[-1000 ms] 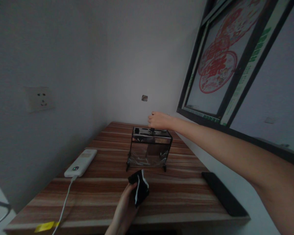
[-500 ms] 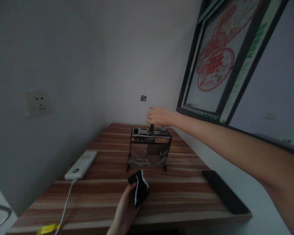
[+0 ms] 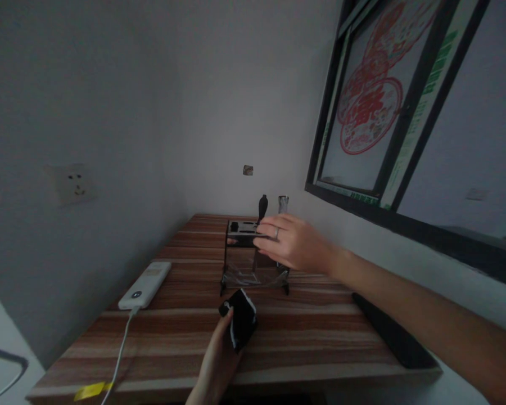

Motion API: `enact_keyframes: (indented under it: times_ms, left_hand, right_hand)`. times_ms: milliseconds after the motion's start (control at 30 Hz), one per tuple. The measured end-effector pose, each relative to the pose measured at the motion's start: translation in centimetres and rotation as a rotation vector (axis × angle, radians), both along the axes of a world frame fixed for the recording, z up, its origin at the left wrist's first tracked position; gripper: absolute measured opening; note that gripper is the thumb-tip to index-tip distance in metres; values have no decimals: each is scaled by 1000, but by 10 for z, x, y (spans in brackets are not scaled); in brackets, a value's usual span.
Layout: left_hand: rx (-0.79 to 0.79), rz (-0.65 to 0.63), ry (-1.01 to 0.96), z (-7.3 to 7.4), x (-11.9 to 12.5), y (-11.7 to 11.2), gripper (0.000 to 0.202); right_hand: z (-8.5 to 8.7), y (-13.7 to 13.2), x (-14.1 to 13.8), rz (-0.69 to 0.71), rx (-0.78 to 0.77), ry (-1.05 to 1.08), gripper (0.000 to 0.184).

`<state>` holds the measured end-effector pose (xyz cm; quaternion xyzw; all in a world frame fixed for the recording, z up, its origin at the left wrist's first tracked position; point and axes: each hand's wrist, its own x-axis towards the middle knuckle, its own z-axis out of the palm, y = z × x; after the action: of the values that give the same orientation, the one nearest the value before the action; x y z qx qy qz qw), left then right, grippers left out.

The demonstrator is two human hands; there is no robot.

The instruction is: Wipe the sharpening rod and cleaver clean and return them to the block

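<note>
Right hand (image 3: 297,247) apparently touches rack (image 3: 238,227) top edge

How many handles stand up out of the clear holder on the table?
2. A black handle rises above the holder; a pale handle just right of it. The right hand covers part of the holder's top, so others may be hidden.

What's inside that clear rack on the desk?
A black handle and a pale handle rise from the slotted top of the rack. The right hand covers its right half, hiding their lower parts.
</note>
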<state>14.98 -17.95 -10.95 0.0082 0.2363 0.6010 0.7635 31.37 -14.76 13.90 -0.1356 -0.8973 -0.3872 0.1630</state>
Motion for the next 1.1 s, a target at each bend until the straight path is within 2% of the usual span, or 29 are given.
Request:
enact_keyframes:
  times_ms: [100,233,333,400,433,533,667,833,967,1100]
  left_hand:
    - [-16,44,60,3,1,-2,39]
    - [45,117,106,9,1,-4,46]
    - [49,131,170,14,0,-8,56]
    - [96,111,206,17,0,-13,61]
    - [137,99,219,19,0,-15,63]
    - [250,49,249,21,5,-19,64]
    - [301,-47,297,26,19,-22,59]
    - [330,-147,352,41,32,-25,59]
    - [429,-219,542,63,25,-18,54]
    - [584,-191,759,99,9,-1,47]
  right_hand:
    - [-48,-11,11,-2,-267,301,21]
    - [-139,-9,9,-60,-786,871,16]
    - [-203,-10,-3,-115,-1129,1226,23]
    - [-232,-14,-10,-164,-1226,1412,31]
    - [-241,-17,-12,-176,-1267,1482,34]
    - [-251,-25,-14,-161,-1384,1601,38]
    - [-247,-29,-9,-109,-1473,1706,40]
    - [-245,-32,-1,71,-1604,1920,61]
    - [-244,-38,4,149,-1630,2066,58]
    - [-247,-39,5,147,-1644,2219,49]
